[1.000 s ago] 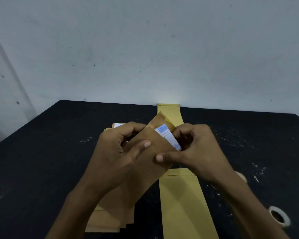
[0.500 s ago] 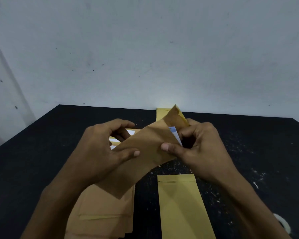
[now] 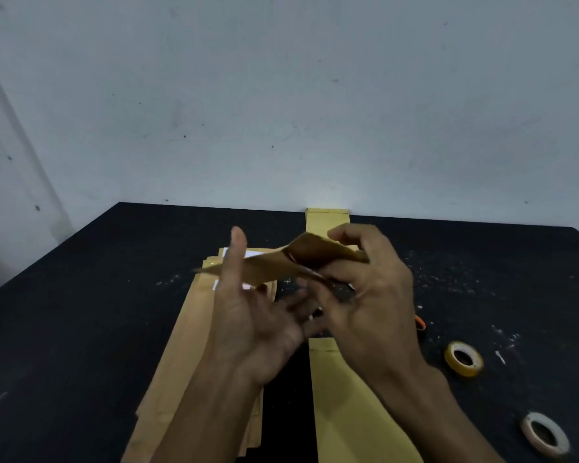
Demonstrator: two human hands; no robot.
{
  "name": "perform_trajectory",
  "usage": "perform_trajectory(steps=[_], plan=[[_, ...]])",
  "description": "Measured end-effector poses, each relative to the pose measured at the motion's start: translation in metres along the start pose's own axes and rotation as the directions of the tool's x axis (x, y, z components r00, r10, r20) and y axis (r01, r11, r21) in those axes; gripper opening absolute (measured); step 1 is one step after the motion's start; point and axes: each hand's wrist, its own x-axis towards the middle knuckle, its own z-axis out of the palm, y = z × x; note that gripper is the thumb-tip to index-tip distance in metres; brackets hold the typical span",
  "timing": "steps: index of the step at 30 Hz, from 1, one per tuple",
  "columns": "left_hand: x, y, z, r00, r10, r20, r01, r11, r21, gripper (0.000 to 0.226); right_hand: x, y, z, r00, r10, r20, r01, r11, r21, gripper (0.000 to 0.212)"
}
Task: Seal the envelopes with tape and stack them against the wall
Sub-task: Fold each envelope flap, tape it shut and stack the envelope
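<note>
Now the left hand [image 3: 248, 315] has let go, fingers spread. Only the right hand [image 3: 365, 289] pinches the brown envelope [image 3: 281, 265], turned flat above the desk's [image 3: 81, 295] middle. Taping comes next, probably.

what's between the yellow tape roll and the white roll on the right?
Only bare black table with a few white specks, in the head view. The yellow tape roll and the white tape roll lie apart, nothing between them.

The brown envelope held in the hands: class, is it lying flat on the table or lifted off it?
Lifted. The right hand pinches the brown envelope above the black table, tilted nearly edge-on.
</note>
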Motion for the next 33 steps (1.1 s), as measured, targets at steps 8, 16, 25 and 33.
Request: perform_trajectory(steps=[8,16,25,33], plan=[[0.012,0.015,0.009,0.994,0.003,-0.105,-0.021,0.986,-0.168,0.062,-0.018,-0.01,0.002,0.995,-0.09,-0.044,0.07,0.936,-0.346,0.026],[0.01,0.013,0.008,0.998,0.018,-0.061,-0.028,0.985,-0.172,0.057,-0.035,-0.032,0.017,0.996,-0.078,-0.034,0.072,0.984,-0.166,0.035],[0.013,0.01,0.005,0.995,0.017,-0.094,-0.028,0.992,-0.119,0.053,-0.016,-0.029,0.014,0.995,-0.047,0.089,0.068,0.964,-0.257,0.024],[0.017,0.007,0.006,0.994,-0.086,-0.06,0.083,0.995,-0.055,0.067,-0.01,-0.025,0.011,0.991,-0.056,0.118,0.073,0.987,-0.146,0.038]])
